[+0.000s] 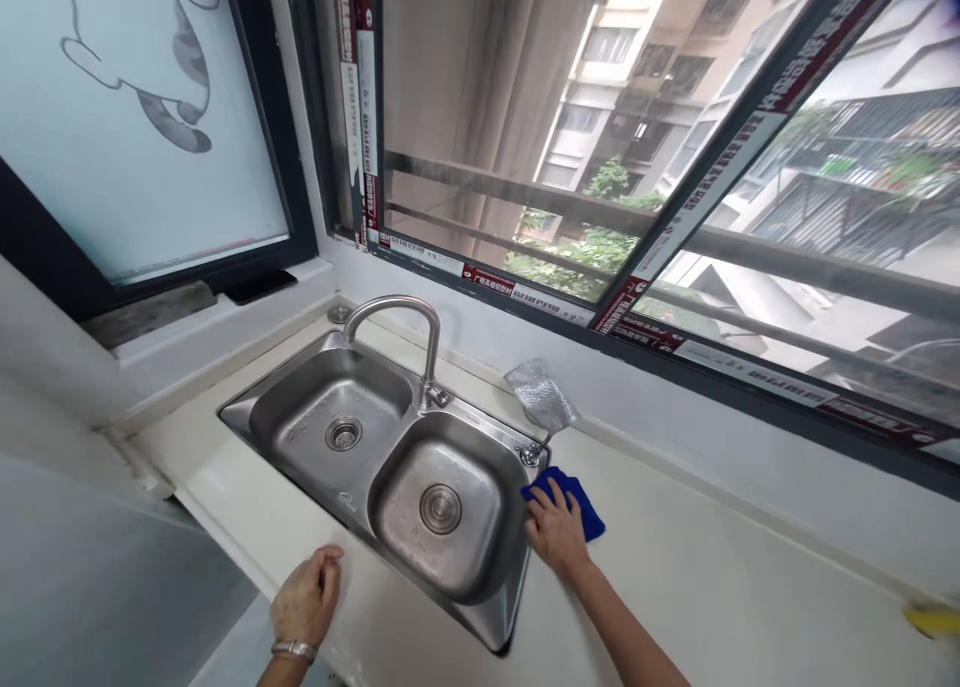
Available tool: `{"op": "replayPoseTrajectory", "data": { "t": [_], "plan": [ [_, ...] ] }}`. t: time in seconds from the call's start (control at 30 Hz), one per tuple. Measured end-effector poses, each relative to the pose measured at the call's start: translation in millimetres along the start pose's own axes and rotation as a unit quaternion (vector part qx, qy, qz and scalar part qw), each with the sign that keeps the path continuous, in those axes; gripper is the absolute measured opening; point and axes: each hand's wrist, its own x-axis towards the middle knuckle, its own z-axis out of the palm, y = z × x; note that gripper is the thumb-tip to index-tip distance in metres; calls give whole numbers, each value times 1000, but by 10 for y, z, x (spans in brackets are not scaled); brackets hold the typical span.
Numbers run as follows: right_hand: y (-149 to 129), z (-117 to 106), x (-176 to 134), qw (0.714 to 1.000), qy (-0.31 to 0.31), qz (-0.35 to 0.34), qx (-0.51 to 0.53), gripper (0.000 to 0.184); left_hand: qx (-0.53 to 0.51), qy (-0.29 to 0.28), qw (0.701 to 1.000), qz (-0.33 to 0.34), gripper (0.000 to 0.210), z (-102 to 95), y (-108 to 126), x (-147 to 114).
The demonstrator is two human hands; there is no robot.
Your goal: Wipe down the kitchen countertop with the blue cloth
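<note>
My right hand presses flat on a blue cloth that lies on the pale counter, right beside the right rim of a double steel sink. My left hand, with a metal bracelet at the wrist, rests with curled fingers on the counter's front edge, just left of the near basin. It holds nothing I can see. A curved steel tap rises behind the divider between the two basins.
A grey mesh scouring cloth lies behind the sink by the wall. Large windows run along the back, with a frosted pane at the left. Something yellow shows at the far right counter edge.
</note>
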Motion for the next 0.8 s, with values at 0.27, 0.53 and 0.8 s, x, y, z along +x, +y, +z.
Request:
{"op": "replayPoseTrajectory", "data": {
  "t": [0.27, 0.53, 0.8],
  "plan": [
    [267, 146, 78, 998, 52, 32, -5, 47, 6, 9, 1000, 7, 30, -2, -9, -10],
    [542, 310, 695, 981, 63, 182, -5, 53, 8, 17, 1000, 7, 29, -7, 10, 0],
    [709, 316, 995, 976, 65, 207, 7, 61, 21, 20, 1000, -11, 29, 30, 1, -9]
  ]
}}
